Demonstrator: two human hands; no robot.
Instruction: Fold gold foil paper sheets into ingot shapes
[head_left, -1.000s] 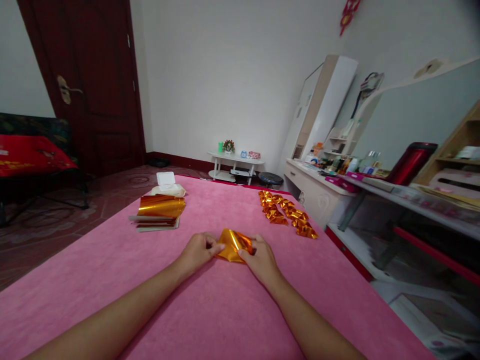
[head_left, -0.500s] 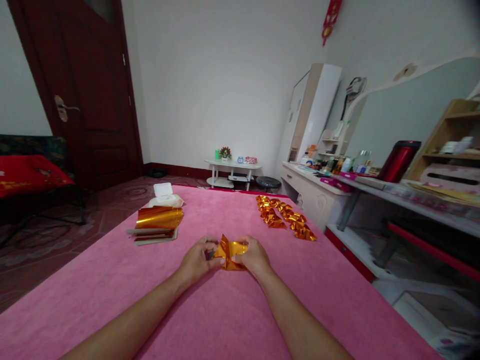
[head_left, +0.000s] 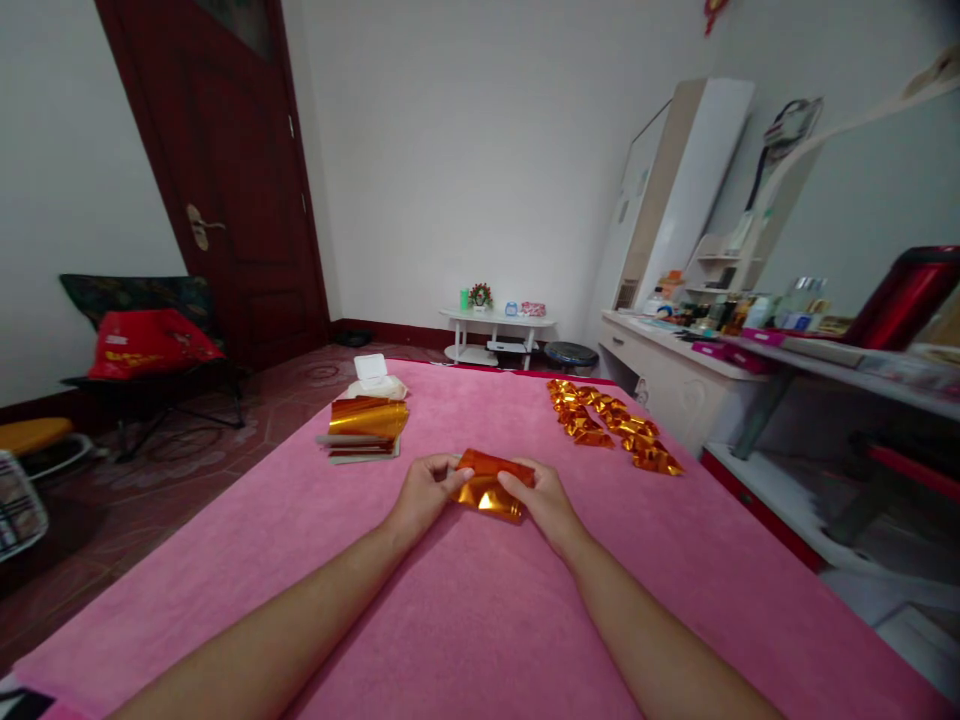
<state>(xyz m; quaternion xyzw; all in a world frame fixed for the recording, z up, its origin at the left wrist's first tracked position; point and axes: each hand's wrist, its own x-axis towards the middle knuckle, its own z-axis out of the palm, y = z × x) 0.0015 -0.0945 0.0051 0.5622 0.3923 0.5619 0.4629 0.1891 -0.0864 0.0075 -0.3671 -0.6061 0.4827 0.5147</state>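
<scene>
A folded piece of shiny gold foil paper (head_left: 491, 488) is held just over the pink cloth (head_left: 480, 610). My left hand (head_left: 430, 488) grips its left end, thumb on top. At the right end, my right hand (head_left: 541, 497) is closed on it in the same way, thumb across the front. Fingers behind the foil are partly hidden. To the left lies a stack of flat gold foil sheets (head_left: 367, 420). Folded gold foil pieces (head_left: 592, 415) stand in rows on the right.
Behind the stack sits a white box with its lid raised (head_left: 371, 375). A dressing table (head_left: 675, 350) with bottles stands along the right. At the left is a folding chair (head_left: 150, 290) with a red bag (head_left: 154, 342). A low white table (head_left: 499, 318) stands by the far wall.
The foil has gone from a raised, pointed fold to a flatter, wider shape between both hands. My view has swung left, so everything appears further right.
</scene>
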